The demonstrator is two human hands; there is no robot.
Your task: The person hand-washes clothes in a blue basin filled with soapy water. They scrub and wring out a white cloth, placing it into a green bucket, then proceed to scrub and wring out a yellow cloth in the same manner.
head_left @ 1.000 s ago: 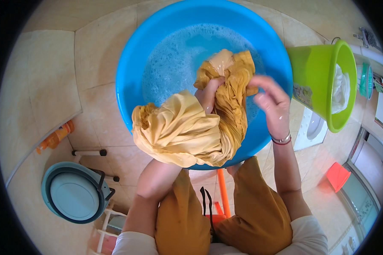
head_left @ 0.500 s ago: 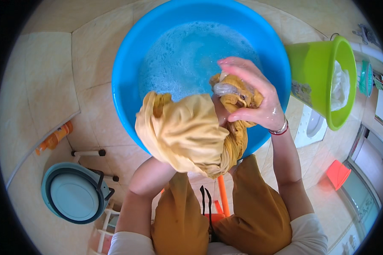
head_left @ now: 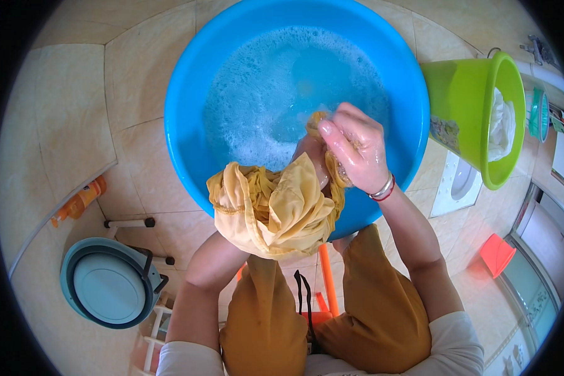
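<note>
A mustard-yellow garment (head_left: 276, 225), paler where its fabric turns outward, drapes in loose folds over my left forearm at the near rim of a large blue basin (head_left: 191, 138). A wet, darker bunch of it hangs over the soapy water (head_left: 250, 94). My right hand (head_left: 359, 147) has its fingers curled closed round that wet bunch, with suds on the skin. My left hand (head_left: 314, 156) comes out from beneath the folds and grips the same wet part from the left; most of its fingers are hidden by cloth.
A lime-green bucket (head_left: 464, 106) with white material inside lies tilted at the right, near a white floor fixture (head_left: 459, 182). To the left are a collapsible grey-blue basin (head_left: 109, 288) and an orange bottle (head_left: 84, 200). A red-orange scoop-like piece (head_left: 498, 255) is far right.
My right hand has gone from spread fingers to closed on the wet cloth, shifting slightly left and nearer. The draped folds have moved and opened up. Foam now covers more of the water.
</note>
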